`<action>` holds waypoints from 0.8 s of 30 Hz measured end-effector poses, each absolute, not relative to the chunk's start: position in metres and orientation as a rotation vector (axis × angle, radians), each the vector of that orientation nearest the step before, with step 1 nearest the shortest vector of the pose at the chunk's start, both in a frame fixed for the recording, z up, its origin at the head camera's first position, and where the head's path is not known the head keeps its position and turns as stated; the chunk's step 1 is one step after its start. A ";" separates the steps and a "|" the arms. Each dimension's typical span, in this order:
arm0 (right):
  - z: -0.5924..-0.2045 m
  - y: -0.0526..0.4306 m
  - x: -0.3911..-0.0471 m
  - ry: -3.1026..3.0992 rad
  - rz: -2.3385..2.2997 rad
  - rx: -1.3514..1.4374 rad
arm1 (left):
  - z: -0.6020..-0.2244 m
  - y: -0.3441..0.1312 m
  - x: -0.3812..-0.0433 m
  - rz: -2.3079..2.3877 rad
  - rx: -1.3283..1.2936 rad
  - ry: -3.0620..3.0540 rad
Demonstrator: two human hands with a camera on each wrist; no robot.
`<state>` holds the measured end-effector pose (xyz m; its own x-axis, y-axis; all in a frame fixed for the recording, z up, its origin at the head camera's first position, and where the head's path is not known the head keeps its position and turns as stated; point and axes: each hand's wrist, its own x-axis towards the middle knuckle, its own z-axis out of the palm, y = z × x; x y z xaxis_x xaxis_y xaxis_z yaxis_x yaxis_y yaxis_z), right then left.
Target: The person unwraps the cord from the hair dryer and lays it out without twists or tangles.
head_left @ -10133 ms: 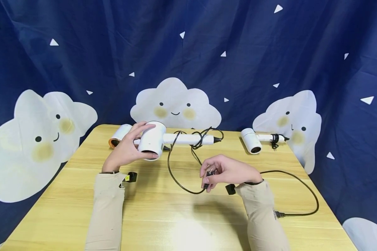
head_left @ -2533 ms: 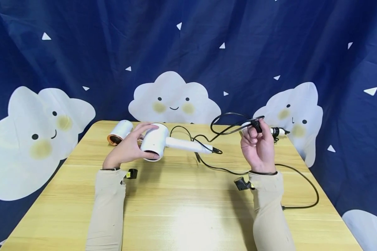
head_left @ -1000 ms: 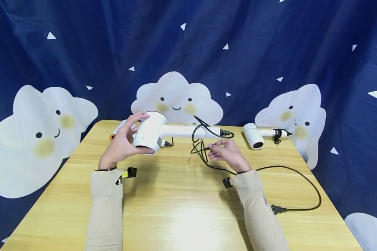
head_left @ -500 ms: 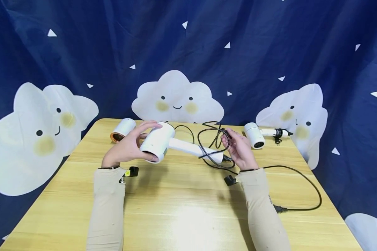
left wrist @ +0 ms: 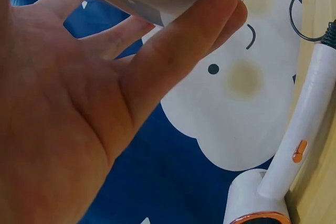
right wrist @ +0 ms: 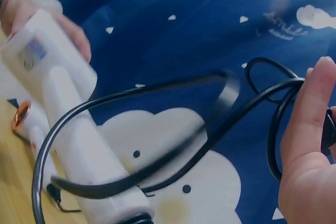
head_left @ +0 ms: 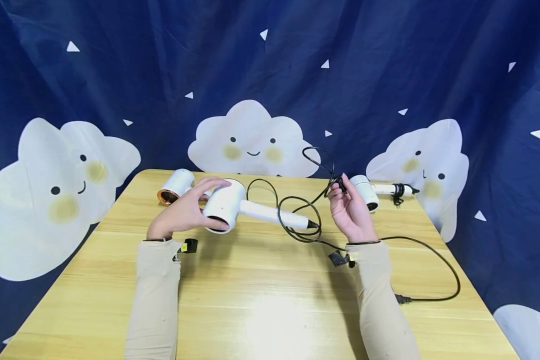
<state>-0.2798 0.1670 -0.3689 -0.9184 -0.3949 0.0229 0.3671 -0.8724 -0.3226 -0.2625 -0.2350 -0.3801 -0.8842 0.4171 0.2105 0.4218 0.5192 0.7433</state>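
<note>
My left hand (head_left: 184,212) grips the head of a white hair dryer (head_left: 225,202), thumb below and fingers over the top, and its handle points right, tilted slightly down. A black power cord (head_left: 297,240) loops around the handle near its end. At the right, my right hand (head_left: 353,215) pinches the cord's plug end (head_left: 339,184) between thumb and fingers, raised above the table. In the right wrist view the cord (right wrist: 131,90) sweeps in a loose, partly blurred loop past the dryer handle (right wrist: 89,150). The plug (right wrist: 329,132) shows partly behind the fingers.
Behind the left hand lies a second white hair dryer (head_left: 176,185) with a copper-coloured rim. A third white dryer (head_left: 364,192), cord wound on its handle, lies at the back right, partly behind the right hand. Another black cord (head_left: 454,280) with a connector curves over the table's right side.
My right hand has swung right and up with the cord's plug end, pulling a loop up off the handle. The left hand keeps its grip, and the dryer has shifted slightly left.
</note>
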 end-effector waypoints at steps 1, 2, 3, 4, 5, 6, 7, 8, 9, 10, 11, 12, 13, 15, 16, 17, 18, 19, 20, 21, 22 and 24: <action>-0.367 0.168 -0.279 0.415 -2.709 -0.134 | -0.381 -0.236 -0.263 -1.332 -0.742 -2.737; -0.366 0.169 -0.278 0.387 -2.712 -0.143 | -0.381 -0.237 -0.263 -1.322 -0.730 -2.742; -0.364 0.170 -0.276 0.353 -2.712 -0.153 | -0.382 -0.237 -0.263 -1.316 -0.722 -2.744; -0.362 0.170 -0.275 0.318 -2.711 -0.165 | -0.382 -0.238 -0.263 -1.311 -0.713 -2.747; -0.360 0.171 -0.273 0.277 -2.707 -0.182 | -0.382 -0.239 -0.263 -1.307 -0.711 -2.746; -0.358 0.172 -0.272 0.241 -2.699 -0.201 | -0.382 -0.239 -0.263 -1.303 -0.709 -2.745; -0.356 0.172 -0.270 0.211 -2.692 -0.230 | -0.382 -0.240 -0.263 -1.305 -0.711 -2.739; -0.354 0.173 -0.269 0.174 -2.681 -0.258 | -0.382 -0.240 -0.262 -1.297 -0.714 -2.736; -0.352 0.173 -0.267 0.136 -2.669 -0.292 | -0.382 -0.240 -0.263 -1.289 -0.717 -2.732; -0.350 0.173 -0.265 0.104 -2.663 -0.330 | -0.381 -0.240 -0.263 -1.275 -0.718 -2.731; -0.347 0.174 -0.262 0.063 -2.649 -0.368 | -0.381 -0.240 -0.263 -1.258 -0.718 -2.732; -0.344 0.175 -0.260 0.031 -2.637 -0.405 | -0.381 -0.240 -0.264 -1.238 -0.718 -2.736; -0.341 0.176 -0.257 -0.002 -2.622 -0.438 | -0.380 -0.240 -0.264 -1.219 -0.713 -2.739; -0.335 0.178 -0.250 -0.054 -2.594 -0.499 | -0.380 -0.241 -0.265 -1.196 -0.700 -2.748; -0.332 0.179 -0.247 -0.073 -2.588 -0.530 | -0.380 -0.242 -0.265 -1.196 -0.693 -2.745; -0.329 0.180 -0.243 -0.091 -2.576 -0.555 | -0.381 -0.243 -0.266 -1.193 -0.685 -2.741; -0.326 0.181 -0.240 -0.105 -2.570 -0.578 | -0.381 -0.245 -0.266 -1.201 -0.675 -2.732; -0.323 0.182 -0.237 -0.117 -2.562 -0.604 | -0.381 -0.246 -0.266 -1.215 -0.655 -2.725; -0.321 0.182 -0.234 -0.123 -2.556 -0.630 | -0.382 -0.247 -0.266 -1.223 -0.642 -2.721; -0.318 0.182 -0.231 -0.131 -2.551 -0.653 | -0.382 -0.249 -0.266 -1.229 -0.625 -2.715; -0.316 0.182 -0.229 -0.137 -2.546 -0.675 | -0.382 -0.249 -0.265 -1.232 -0.610 -2.710; -0.313 0.180 -0.224 -0.147 -2.534 -0.710 | -0.382 -0.250 -0.264 -1.236 -0.593 -2.715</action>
<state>-0.2239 0.1802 -0.3132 -0.7388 -0.4380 0.5122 0.4942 -0.8688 -0.0302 -0.2640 -0.2503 -0.3820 -0.9192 0.3063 0.2475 0.3878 0.5945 0.7044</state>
